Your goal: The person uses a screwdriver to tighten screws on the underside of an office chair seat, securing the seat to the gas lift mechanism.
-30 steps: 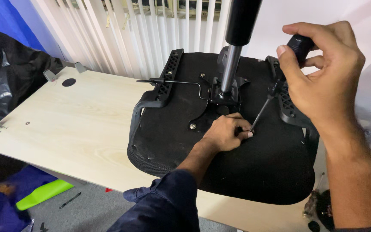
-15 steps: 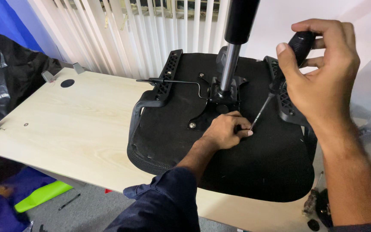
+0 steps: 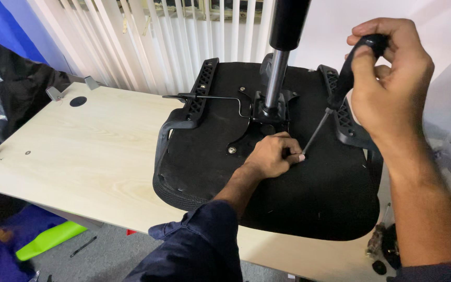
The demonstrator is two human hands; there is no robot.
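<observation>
I am looking down on an upturned black chair seat [image 3: 309, 209] lying on the pale wooden bench [image 3: 79, 156], with its gas cylinder [image 3: 283, 57] standing up at twelve o'clock.

My right hand [image 3: 387, 78] is wrapping its grip tight around the black handle of a screwdriver [image 3: 335, 96], fingers pressed together over the top. The tool's long axis is slanting from the handle at one o'clock down to the tip at seven o'clock, and the thin shaft is ending just beside my left hand [image 3: 272, 156].

My left hand is resting on the seat near its middle, fingers curled, the grip pinching something small at the screwdriver tip; I cannot tell whether it is a screw, as the fingers are hiding it. The left hand is the nearer one to the tip, touching or almost touching it, and the metal mounting plate [image 3: 259, 122] is sitting just at eleven o'clock from it.

A bolt head [image 3: 231, 150] is showing at nine o'clock from the left hand. A bent lever rod [image 3: 210, 97] is reaching out toward ten o'clock.
</observation>
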